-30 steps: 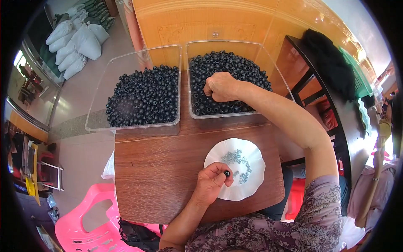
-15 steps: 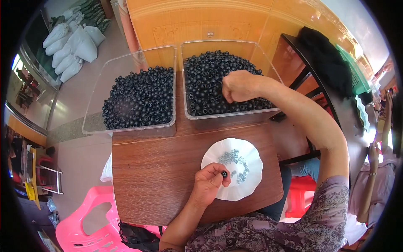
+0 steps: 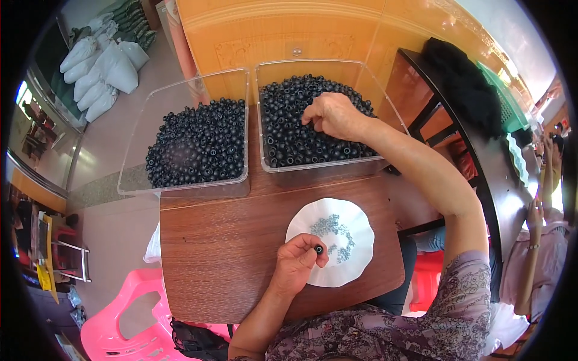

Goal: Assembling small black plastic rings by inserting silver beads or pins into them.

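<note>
My left hand [image 3: 296,263] pinches a small black round part [image 3: 318,249] between thumb and forefinger, over the left edge of a white scalloped plate [image 3: 355,260]. The plate carries a scatter of tiny grey pieces [image 3: 333,229]. My right hand [image 3: 333,115] reaches into the right clear plastic bin [image 3: 269,169], its fingers curled down among the black round parts [image 3: 290,138] heaped there; whether it holds one is hidden. A second clear bin [image 3: 136,187] to the left holds another heap of the same black parts [image 3: 198,144].
Everything stands on a small brown wooden table [image 3: 220,249]. A pink plastic chair [image 3: 124,321] sits at the lower left. White sacks [image 3: 103,66] lie on the floor at the far left. A dark table [image 3: 462,135] stands to the right, with another person [image 3: 542,240] beyond it.
My right hand has shifted a little to the right within the right bin. My left hand stays at the plate with the black part.
</note>
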